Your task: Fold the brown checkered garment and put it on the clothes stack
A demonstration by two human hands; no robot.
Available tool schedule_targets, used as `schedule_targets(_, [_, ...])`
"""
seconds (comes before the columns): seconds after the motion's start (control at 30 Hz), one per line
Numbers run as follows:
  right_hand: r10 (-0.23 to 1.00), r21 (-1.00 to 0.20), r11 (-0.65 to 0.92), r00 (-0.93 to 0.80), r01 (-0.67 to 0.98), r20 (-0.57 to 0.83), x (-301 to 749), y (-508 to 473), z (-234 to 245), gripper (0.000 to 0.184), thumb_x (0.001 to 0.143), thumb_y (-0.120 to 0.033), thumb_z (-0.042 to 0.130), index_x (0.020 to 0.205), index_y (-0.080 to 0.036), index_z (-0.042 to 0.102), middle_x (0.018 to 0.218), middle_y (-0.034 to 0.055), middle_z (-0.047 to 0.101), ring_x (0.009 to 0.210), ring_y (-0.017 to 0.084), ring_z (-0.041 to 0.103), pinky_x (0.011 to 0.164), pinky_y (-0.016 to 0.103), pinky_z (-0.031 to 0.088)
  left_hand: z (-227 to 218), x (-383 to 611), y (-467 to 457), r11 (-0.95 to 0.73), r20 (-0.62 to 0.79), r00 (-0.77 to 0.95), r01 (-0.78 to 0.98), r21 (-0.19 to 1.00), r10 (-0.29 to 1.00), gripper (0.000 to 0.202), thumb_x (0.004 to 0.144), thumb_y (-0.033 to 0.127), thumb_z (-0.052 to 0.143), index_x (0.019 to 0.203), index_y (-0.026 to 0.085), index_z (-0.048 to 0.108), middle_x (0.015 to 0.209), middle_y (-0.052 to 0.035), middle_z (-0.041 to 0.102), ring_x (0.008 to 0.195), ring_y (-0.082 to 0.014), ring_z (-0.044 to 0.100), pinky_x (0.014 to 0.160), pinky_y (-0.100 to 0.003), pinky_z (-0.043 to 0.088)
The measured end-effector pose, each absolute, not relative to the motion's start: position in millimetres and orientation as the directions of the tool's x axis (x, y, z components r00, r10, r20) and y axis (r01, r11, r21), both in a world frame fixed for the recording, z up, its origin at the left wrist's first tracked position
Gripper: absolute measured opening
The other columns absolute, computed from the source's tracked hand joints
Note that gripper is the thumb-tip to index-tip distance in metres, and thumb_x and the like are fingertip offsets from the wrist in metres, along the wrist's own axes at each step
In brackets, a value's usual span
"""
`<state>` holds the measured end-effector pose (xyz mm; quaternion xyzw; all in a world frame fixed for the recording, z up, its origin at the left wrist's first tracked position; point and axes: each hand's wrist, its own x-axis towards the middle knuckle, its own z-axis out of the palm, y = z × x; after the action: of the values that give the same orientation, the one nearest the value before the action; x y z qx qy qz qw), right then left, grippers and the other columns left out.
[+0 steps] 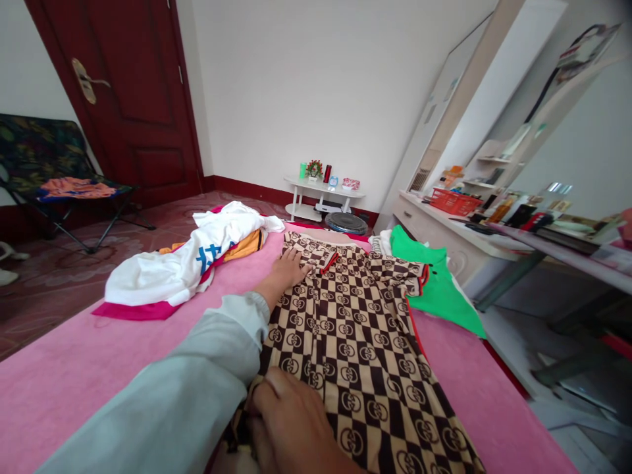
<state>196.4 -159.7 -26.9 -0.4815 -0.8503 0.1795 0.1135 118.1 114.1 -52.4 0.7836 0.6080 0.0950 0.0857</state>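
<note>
A brown and beige checkered short-sleeved garment [363, 329] lies spread over a pink bed cover [498, 395], its collar end pointing away from me. Whether it is a shirt or a dress I cannot tell. My left hand [290, 268] rests on the garment near its left sleeve, fingers stretched out over the cloth. Closer to me, my right hand [293, 421] has its fingers curled round the garment's left edge. Part of that edge is hidden under the hand and my left forearm.
White clothing with blue lettering [182, 263] lies in a heap on the left, over orange cloth [247, 247]. Green clothing [449, 296] lies at the right. A dresser [434, 230] and a cluttered table [582, 263] flank the bed. A folding chair [64, 191] stands by the door.
</note>
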Motion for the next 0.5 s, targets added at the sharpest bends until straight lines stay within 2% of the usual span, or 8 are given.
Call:
schedule_targets(0.23, [0.857, -0.449, 0.491, -0.507, 0.747, 0.094, 198.4, -164.4, -25.7, 0.008, 0.08, -0.017, 0.054, 0.085, -0.022, 0.054, 0.093, 0.001, 0.057, 0.086, 0.017, 0.055, 0.07, 0.027, 0.038, -47.4, 99.8, 79.0, -0.342, 0.029, 0.344, 0.918, 0.2, 0.939, 0.07, 0.09, 0.059, 0.027, 0.145, 0.015, 0.026, 0.154, -0.015, 0.014, 0.141, -0.0309, 0.01, 0.111, -0.054, 0.012])
schedule_targets(0.37, [0.853, -0.513, 0.498, -0.501, 0.7, 0.144, 201.6, -164.6, -28.3, 0.007, 0.08, -0.014, 0.055, 0.082, -0.021, 0.055, 0.088, -0.0001, 0.056, 0.082, 0.014, 0.054, 0.07, 0.024, 0.037, -37.7, 76.2, 29.0, -0.496, 0.069, 0.491, 0.852, 0.166, 0.868, 0.066, 0.092, 0.052, 0.034, 0.145, 0.014, 0.026, 0.155, -0.0141, 0.006, 0.142, -0.0302, 0.003, 0.113, -0.048, 0.011])
schedule_targets(0.5, [0.829, -0.619, 0.498, -0.543, 0.608, 0.134, 209.8, -160.4, -21.5, 0.01, 0.076, -0.012, 0.058, 0.08, -0.021, 0.06, 0.087, -0.0016, 0.059, 0.079, 0.012, 0.054, 0.07, 0.022, 0.037, -26.3, 48.2, -33.8, -0.709, 0.08, 0.723, 0.64, 0.295, 0.686, 0.066, 0.091, 0.049, 0.041, 0.147, 0.022, 0.021, 0.156, -0.0077, 0.005, 0.142, -0.0256, 0.013, 0.113, -0.037, 0.019])
